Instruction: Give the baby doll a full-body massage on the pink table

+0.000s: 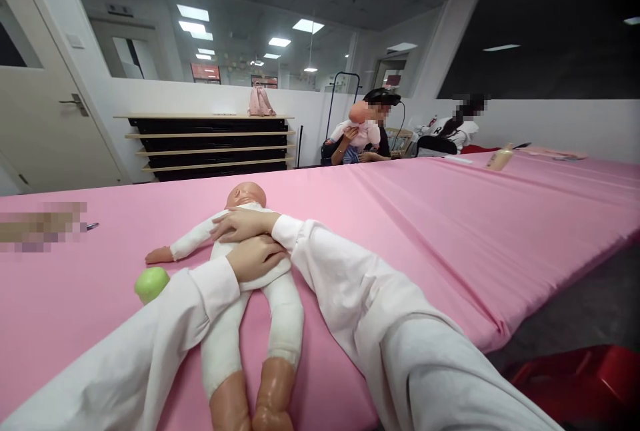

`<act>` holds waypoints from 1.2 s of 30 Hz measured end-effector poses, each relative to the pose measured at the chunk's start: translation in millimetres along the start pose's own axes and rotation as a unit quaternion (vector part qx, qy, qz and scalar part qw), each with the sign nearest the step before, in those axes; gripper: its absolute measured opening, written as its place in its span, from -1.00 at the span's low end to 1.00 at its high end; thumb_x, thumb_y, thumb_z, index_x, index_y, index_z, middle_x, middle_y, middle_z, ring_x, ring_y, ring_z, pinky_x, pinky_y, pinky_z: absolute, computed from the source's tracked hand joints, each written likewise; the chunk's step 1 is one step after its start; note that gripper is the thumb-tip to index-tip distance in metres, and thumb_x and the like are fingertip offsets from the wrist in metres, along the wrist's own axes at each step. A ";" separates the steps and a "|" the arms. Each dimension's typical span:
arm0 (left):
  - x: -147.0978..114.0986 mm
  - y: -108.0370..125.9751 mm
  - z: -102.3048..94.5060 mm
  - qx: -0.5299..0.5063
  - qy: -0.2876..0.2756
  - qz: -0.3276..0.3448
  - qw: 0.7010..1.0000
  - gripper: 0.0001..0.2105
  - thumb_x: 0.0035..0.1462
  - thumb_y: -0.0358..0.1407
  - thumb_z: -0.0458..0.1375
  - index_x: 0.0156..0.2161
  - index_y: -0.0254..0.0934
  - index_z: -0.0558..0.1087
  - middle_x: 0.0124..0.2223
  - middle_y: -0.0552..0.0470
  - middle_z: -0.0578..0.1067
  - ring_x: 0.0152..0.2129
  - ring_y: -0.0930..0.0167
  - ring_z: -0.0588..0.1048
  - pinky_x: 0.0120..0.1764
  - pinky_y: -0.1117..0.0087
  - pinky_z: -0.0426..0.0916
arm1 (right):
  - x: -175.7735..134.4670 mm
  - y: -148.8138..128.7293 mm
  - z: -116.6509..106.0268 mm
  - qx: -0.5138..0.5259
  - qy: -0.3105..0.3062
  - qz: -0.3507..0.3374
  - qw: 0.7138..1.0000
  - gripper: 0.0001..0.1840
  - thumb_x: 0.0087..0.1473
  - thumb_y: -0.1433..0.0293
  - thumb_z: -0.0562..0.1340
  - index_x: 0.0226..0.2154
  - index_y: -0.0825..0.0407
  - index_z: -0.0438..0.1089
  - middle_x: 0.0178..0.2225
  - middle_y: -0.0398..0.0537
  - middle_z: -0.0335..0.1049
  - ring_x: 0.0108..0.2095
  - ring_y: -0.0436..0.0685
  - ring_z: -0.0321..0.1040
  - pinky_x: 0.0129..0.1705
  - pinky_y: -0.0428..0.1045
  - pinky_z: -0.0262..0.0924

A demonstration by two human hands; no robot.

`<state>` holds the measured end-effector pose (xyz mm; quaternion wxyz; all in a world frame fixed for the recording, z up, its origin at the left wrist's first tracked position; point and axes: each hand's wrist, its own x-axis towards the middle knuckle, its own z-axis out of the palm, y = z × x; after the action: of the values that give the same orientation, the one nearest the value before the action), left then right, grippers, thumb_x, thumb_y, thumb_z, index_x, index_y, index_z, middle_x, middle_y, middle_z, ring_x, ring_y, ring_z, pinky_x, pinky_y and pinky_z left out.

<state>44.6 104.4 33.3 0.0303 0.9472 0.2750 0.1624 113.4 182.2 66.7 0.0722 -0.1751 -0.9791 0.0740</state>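
A baby doll (243,196) in a white body suit lies on the pink-covered table, its head away from me and its feet toward me. Across its chest rests my right hand (244,223), fingers spread and flat. My left hand (256,258) lies over the belly just below, with its fingers reaching toward the doll's right-hand side in view. Both hands touch the cloth body without gripping it. The doll's other arm is hidden by my right sleeve. A green ball-like object (151,284) sits beside my left forearm.
A pink cloth (425,231) covers the table. A beige bottle (500,157) leans at the far right. Across the table a person holds another doll (367,132), and a second person sits further right. A red stool (585,384) stands below the right edge.
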 end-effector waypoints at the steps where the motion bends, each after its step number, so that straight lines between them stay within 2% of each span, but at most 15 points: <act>1: -3.1 -2.2 2.9 0.002 0.012 -0.029 1.000 -0.66 0.20 -0.27 -0.13 -0.08 -0.23 0.45 -0.03 0.03 0.44 -0.06 0.38 0.38 0.06 0.29 0.22 | -5.3 5.6 0.5 -0.013 -0.002 -0.001 1.000 -0.70 0.12 0.33 0.11 -0.08 -0.07 0.38 0.06 -0.14 0.26 0.18 0.10 0.00 0.21 0.08 -0.22; 3: -10.1 -3.7 6.7 0.015 0.030 -0.076 0.997 -0.62 0.23 -0.21 -0.17 0.05 -0.17 0.34 0.08 0.05 0.35 0.05 0.37 0.27 0.14 0.21 0.10 | -19.6 18.0 3.4 -0.019 0.035 0.040 0.998 -0.59 0.17 0.29 0.03 0.08 -0.04 0.21 0.20 -0.07 -0.01 0.26 0.14 -0.26 0.25 0.18 -0.44; 6: -25.3 1.3 10.5 0.058 0.057 -0.173 0.981 -0.56 0.23 -0.15 -0.20 0.20 -0.12 0.10 0.20 0.03 0.17 0.19 0.28 0.06 0.18 -0.03 -0.11 | -49.7 29.0 15.4 0.038 0.098 0.141 0.984 -0.47 0.22 0.24 -0.08 0.22 -0.03 -0.11 0.28 -0.02 -0.35 0.29 0.11 -0.50 0.25 0.23 -0.52; 8: -40.1 8.5 12.7 0.081 0.075 -0.237 0.965 -0.51 0.22 -0.13 -0.19 0.23 -0.17 0.02 0.25 -0.04 0.06 0.21 0.21 -0.02 0.14 -0.12 -0.10 | -74.4 23.6 26.7 0.090 0.101 0.186 0.973 -0.42 0.22 0.19 -0.12 0.24 -0.03 -0.24 0.29 -0.02 -0.47 0.29 0.12 -0.57 0.24 0.26 -0.55; 10: -56.9 17.2 13.8 0.091 0.081 -0.255 0.959 -0.49 0.21 -0.12 -0.17 0.24 -0.24 0.02 0.26 -0.09 0.00 0.21 0.19 -0.02 0.11 -0.10 -0.01 | -99.4 7.1 37.3 0.132 0.112 0.202 0.964 -0.40 0.22 0.18 -0.12 0.24 -0.02 -0.25 0.29 -0.03 -0.49 0.29 0.11 -0.56 0.25 0.25 -0.59; 13: -76.8 28.1 11.9 0.092 0.075 -0.183 0.976 -0.55 0.22 -0.19 -0.16 0.19 -0.25 0.13 0.22 -0.06 0.10 0.19 0.27 0.07 0.12 0.00 0.09 | -126.1 -26.3 46.2 0.209 0.144 0.179 0.951 -0.48 0.22 0.23 -0.12 0.21 -0.03 -0.08 0.27 -0.08 -0.31 0.29 0.03 -0.41 0.28 0.15 -0.50; 17: -72.7 30.8 1.6 0.058 0.048 0.015 0.997 -0.64 0.22 -0.29 -0.15 0.06 -0.23 0.32 0.10 0.01 0.32 0.07 0.40 0.29 0.11 0.23 0.20 | -120.1 -47.9 36.2 0.299 0.209 0.123 0.923 -0.61 0.20 0.32 -0.06 -0.06 0.04 0.36 0.05 -0.03 0.26 0.16 0.00 0.07 0.27 0.07 -0.24; 18: -66.0 29.6 -2.0 0.042 0.036 0.062 0.997 -0.66 0.22 -0.31 -0.14 0.02 -0.23 0.36 0.06 0.03 0.36 0.03 0.43 0.33 0.08 0.29 0.25 | -110.7 -46.7 29.9 0.311 0.195 0.104 0.924 -0.63 0.19 0.35 -0.04 -0.13 0.05 0.41 -0.03 -0.04 0.35 0.12 0.00 0.14 0.27 0.06 -0.21; 20: -48.9 26.2 -9.6 0.012 0.014 0.120 0.993 -0.68 0.21 -0.35 -0.13 -0.03 -0.22 0.40 0.00 0.07 0.43 -0.04 0.45 0.39 0.02 0.38 0.30 | -85.4 -38.8 15.6 0.307 0.121 0.066 0.942 -0.67 0.17 0.39 0.00 -0.15 0.01 0.42 -0.06 -0.10 0.38 0.12 -0.01 0.14 0.26 0.03 -0.19; 22: -31.6 22.2 -16.0 -0.003 0.005 0.123 0.992 -0.67 0.20 -0.38 -0.13 -0.05 -0.20 0.42 -0.05 0.11 0.46 -0.06 0.46 0.40 0.01 0.41 0.30 | -56.3 -28.0 2.4 0.260 0.040 0.035 0.964 -0.71 0.13 0.44 0.06 -0.17 -0.06 0.43 -0.05 -0.19 0.37 0.15 -0.02 0.08 0.27 0.01 -0.25; 25: -13.5 14.4 -19.7 0.005 -0.012 0.083 0.996 -0.68 0.18 -0.35 -0.09 -0.01 -0.17 0.39 -0.02 0.11 0.43 -0.04 0.41 0.38 0.04 0.37 0.26 | -17.4 -12.7 -8.8 0.174 -0.029 -0.015 0.984 -0.69 0.07 0.51 0.12 -0.18 -0.11 0.43 -0.06 -0.24 0.37 0.19 0.00 0.00 0.29 0.08 -0.46; 27: -9.3 7.5 -17.4 0.021 -0.015 0.026 0.999 -0.67 0.17 -0.25 -0.06 0.01 -0.18 0.37 0.01 0.06 0.41 -0.04 0.36 0.37 0.05 0.30 0.25 | -1.7 -3.0 -10.0 0.127 -0.028 -0.023 0.991 -0.69 0.05 0.51 0.16 -0.16 -0.10 0.43 -0.02 -0.21 0.34 0.22 0.03 -0.07 0.28 0.12 -0.53; 29: -10.6 0.7 -12.2 0.034 0.006 -0.057 0.998 -0.63 0.20 -0.18 -0.11 0.03 -0.22 0.35 0.03 0.00 0.39 -0.02 0.32 0.35 0.07 0.21 0.22 | 2.7 7.0 -7.6 0.092 -0.006 -0.006 0.996 -0.67 0.05 0.42 0.18 -0.08 -0.09 0.38 0.09 -0.14 0.21 0.26 0.08 -0.21 0.27 0.15 -0.55; 33: -24.4 -7.1 1.2 0.072 0.061 -0.178 0.980 -0.59 0.24 -0.15 -0.22 0.12 -0.12 0.24 0.16 -0.01 0.23 0.15 0.21 0.13 0.13 -0.11 -0.08 | -20.8 19.4 3.8 0.073 0.080 0.109 0.988 -0.48 0.16 0.20 0.04 0.16 -0.09 0.06 0.27 -0.06 -0.30 0.29 0.19 -0.54 0.23 0.27 -0.64; 36: -42.2 -5.1 10.1 0.090 0.097 -0.264 0.955 -0.53 0.22 -0.10 -0.22 0.18 -0.17 0.14 0.26 -0.10 0.02 0.21 0.14 -0.02 0.10 -0.19 -0.09 | -55.1 10.5 18.3 0.113 0.117 0.196 0.967 -0.44 0.21 0.14 -0.15 0.23 -0.09 -0.15 0.28 -0.07 -0.47 0.29 0.18 -0.60 0.21 0.32 -0.65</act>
<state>11.7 86.7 10.7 -0.0403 0.8191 0.5307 0.2139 164.9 170.2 40.6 0.1894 -0.3614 -0.8958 0.1762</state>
